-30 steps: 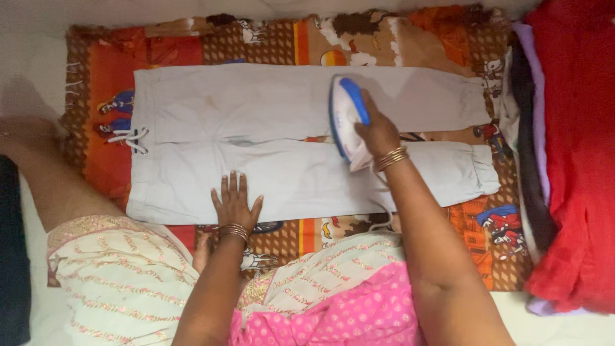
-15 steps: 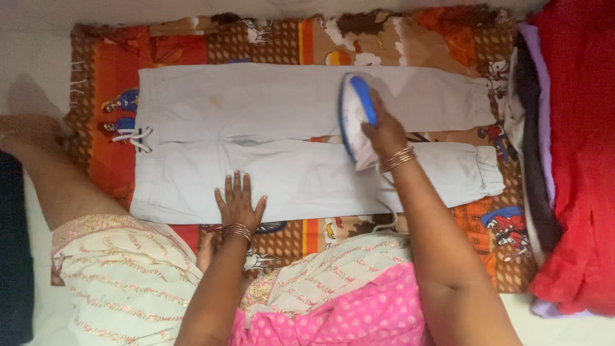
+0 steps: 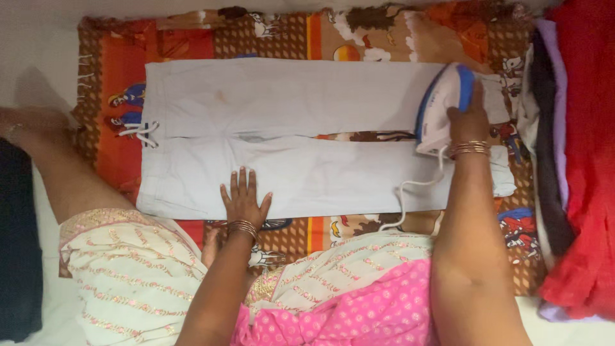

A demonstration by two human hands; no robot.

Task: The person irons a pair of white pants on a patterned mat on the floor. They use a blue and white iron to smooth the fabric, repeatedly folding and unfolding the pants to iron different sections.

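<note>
A pair of pale grey trousers lies flat across an orange and brown patterned cloth, waist with drawstring at the left, legs running right. My left hand presses flat on the near leg, fingers spread, holding nothing. My right hand grips the handle of a white and blue iron, which rests on the far leg near its right end. The iron's white cord trails down over the near leg toward me.
A stack of folded clothes, red on top with dark and lilac layers, lies along the right edge. My bent leg stretches out at the left beside a dark cloth. My cream and pink clothing fills the foreground.
My right hand has slid the iron to the right along the trousers, toward the leg ends. My left hand stays pressed on the near leg.
</note>
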